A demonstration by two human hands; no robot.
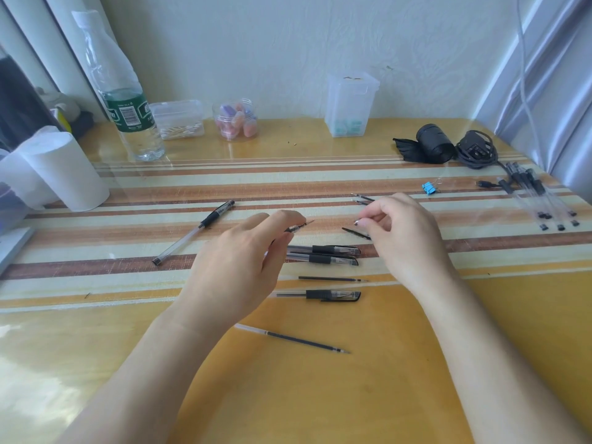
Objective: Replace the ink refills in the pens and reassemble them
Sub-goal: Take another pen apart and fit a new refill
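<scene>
Table (416, 379), yellow top with a striped mat under clear cover.

1. Loose refill (291, 338), nearest, lying flat, tip to the right.
2. Capped pen (320, 295), beyond it, flat.
3. Thin refill (331, 279), just behind item 2.
4. Two capped pens (323, 255), side by side, touching, partly under the left hand.
5. Left hand (243, 251): fingers curled round an uncapped pen (296, 228), tip pointing right, held above the mat.
6. Right hand (400, 232): fingers curled, thumb and forefinger pressed together; whether anything is pinched cannot be told. Black cap (354, 232) lies just beneath it.
7. Two refill tips (362, 199), showing past the right hand.
8. Clear pen (195, 232), left, lying diagonally.
9. Blue binder clip (427, 188); pen bundle (538, 200), far right.
10. Rear row: paper roll (64, 168), water bottle (134, 123), swab box (177, 120), jar (237, 121), clear container (350, 105), black roll (432, 147).
</scene>
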